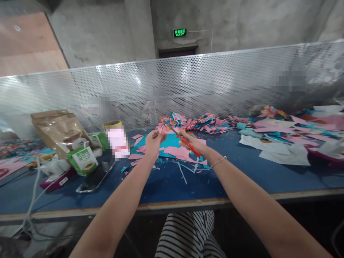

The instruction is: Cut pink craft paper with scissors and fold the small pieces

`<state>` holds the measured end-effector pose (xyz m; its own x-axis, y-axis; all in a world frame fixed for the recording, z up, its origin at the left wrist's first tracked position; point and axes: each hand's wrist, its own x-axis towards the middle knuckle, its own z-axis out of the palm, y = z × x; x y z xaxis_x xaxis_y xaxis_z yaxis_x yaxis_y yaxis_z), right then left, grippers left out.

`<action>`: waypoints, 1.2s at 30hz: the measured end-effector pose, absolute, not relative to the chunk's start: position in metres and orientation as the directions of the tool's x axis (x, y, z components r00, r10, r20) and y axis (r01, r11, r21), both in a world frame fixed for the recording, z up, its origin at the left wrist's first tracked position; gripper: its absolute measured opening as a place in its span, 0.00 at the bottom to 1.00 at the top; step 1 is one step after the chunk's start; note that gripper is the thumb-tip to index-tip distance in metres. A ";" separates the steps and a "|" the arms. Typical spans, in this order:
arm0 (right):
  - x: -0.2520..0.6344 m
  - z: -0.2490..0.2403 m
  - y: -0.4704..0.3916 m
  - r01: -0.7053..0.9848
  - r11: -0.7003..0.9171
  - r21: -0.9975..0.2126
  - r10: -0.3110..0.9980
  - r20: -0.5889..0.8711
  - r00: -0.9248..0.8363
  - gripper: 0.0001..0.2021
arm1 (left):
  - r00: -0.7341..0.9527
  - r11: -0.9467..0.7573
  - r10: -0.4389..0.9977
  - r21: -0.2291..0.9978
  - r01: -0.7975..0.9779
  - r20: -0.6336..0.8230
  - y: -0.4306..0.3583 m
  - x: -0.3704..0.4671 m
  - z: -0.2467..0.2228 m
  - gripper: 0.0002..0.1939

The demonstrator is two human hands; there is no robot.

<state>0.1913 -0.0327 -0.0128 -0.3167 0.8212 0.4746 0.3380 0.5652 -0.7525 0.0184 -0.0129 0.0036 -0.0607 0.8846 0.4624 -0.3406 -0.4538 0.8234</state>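
My left hand (155, 140) pinches a small piece of pink paper (162, 130) above the blue tabletop. In my right hand (194, 142) is a pair of scissors with red handles (189, 144), its metal blades pointing up and left, close to the pink piece. Whether the blades touch the paper cannot be made out. Below both hands lie a blue sheet (167, 140) and torn or cut pink sheets (179, 153), with thin strips and small scraps around them. Just beyond are bunched pink and blue paper clusters (212, 123).
A brown paper bag (57, 130), a green-and-white box (82, 160), a phone (96, 176) and a purple tissue box (59, 180) stand at left. White cables (36, 186) hang over the edge. Loose papers (285, 143) lie at right. A perforated metal screen (215, 79) runs behind.
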 end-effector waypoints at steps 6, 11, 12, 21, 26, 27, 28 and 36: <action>0.189 -0.007 -0.045 0.311 0.562 -0.766 0.805 0.421 -0.418 0.15 | -0.044 -0.456 0.880 0.813 -0.363 0.474 -0.015 0.020 0.003 0.12; 0.188 -0.007 -0.045 0.319 0.566 -0.760 0.796 0.404 -0.451 0.14 | -0.052 -0.459 0.878 0.805 -0.376 0.477 -0.013 0.020 0.002 0.12; 0.188 -0.008 -0.045 0.325 0.568 -0.756 0.795 0.403 -0.453 0.14 | -0.052 -0.457 0.879 0.807 -0.374 0.474 -0.013 0.020 0.002 0.11; 0.189 -0.007 -0.046 0.349 0.609 -0.712 0.768 0.421 -0.482 0.15 | -0.061 -0.432 0.892 0.806 -0.404 0.447 -0.017 0.021 0.004 0.11; 0.190 -0.010 -0.041 0.347 0.619 -0.704 0.762 0.434 -0.480 0.16 | -0.061 -0.436 0.888 0.794 -0.425 0.455 -0.017 0.021 0.004 0.11; 0.191 -0.010 -0.041 0.347 0.616 -0.707 0.764 0.430 -0.481 0.16 | -0.059 -0.434 0.889 0.795 -0.424 0.454 -0.017 0.021 0.004 0.11; 0.191 -0.011 -0.040 0.346 0.614 -0.710 0.765 0.427 -0.482 0.17 | -0.058 -0.433 0.890 0.796 -0.423 0.453 -0.017 0.021 0.004 0.11; 0.191 -0.010 -0.041 0.371 0.630 -0.682 0.758 0.436 -0.485 0.18 | -0.057 -0.429 0.893 0.807 -0.406 0.446 -0.013 0.020 0.003 0.10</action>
